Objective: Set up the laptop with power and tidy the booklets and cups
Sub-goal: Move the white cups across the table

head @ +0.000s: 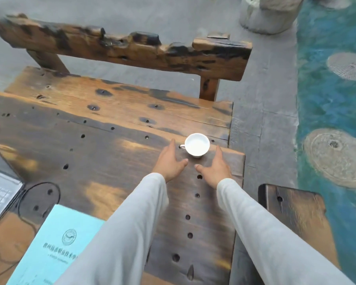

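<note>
Tidying step | white cup near the tabletop's far right corner | our left hand and right hand flank it, fingers straight, holding nothing | we'd cradle its bowl, lift level, clear of the edge.

Weathered wooden table, white cup, blue booklet, open laptop, black cable

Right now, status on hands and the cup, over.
Both hands open: left hand and right hand flank white cup, no grip. Cup upright near table corner. Nothing between hands and cup.
</note>
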The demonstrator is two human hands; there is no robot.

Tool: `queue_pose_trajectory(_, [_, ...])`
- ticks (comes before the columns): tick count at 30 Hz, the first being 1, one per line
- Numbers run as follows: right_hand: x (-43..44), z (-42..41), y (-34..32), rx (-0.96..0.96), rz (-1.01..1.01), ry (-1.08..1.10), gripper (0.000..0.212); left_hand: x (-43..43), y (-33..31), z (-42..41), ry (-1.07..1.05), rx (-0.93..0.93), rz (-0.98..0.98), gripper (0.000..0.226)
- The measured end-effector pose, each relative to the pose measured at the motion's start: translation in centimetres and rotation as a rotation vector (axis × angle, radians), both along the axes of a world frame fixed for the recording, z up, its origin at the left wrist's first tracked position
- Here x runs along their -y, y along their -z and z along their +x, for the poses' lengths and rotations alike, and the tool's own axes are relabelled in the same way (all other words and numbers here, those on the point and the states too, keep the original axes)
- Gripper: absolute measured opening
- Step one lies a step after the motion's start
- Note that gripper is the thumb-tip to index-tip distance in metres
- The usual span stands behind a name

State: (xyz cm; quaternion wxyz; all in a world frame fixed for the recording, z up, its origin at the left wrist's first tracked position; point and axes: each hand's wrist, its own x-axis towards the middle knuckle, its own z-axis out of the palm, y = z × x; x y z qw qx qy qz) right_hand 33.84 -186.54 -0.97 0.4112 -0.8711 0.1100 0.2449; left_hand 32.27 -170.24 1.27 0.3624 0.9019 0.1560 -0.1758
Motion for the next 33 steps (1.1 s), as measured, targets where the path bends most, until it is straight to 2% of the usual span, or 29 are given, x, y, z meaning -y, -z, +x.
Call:
queue_pose_trajectory(3, [-1.1, 2.0, 1.4, -0.01, 0.008, 0.035, 0.108, 0.4, 1.4, 2.4, -0.027, -0.028, -0.023, 0.079])
queue_pose_trajectory(9, [-3.2, 3.5, 2.9, 0.002, 0.041, 0.082, 0.108, 0.1, 3.6, 4.9, -0.07, -0.113, -0.083, 0.083])
queue_pose_trajectory(15, [-4.3, 4.3, 3.1, -0.007, 0.038, 0.119, 0.114, 0.0, 4.7, 3.9, -0.074, -0.116, -0.241, 0.077])
queue_pose_trajectory(20, [-4.8, 3.0, 2.2, -0.049, 0.04, 0.091, 0.121, 0.0, 3.8, 0.6, -0.137, -0.13, -0.327, 0.081])
queue_pose_trajectory(29, [-5.7, -3.7, -0.9, -0.012, 0.047, -0.001, 0.104, 0.2, 0.5, -8.0, -0.25, -0.059, -0.47, 0.079])
queue_pose_trajectory(33, [-6.0, -8.0, -2.3, 0.002, 0.04, -0.081, 0.105, -0.1, -1.5, -13.2, -0.293, -0.036, -0.488, 0.083])
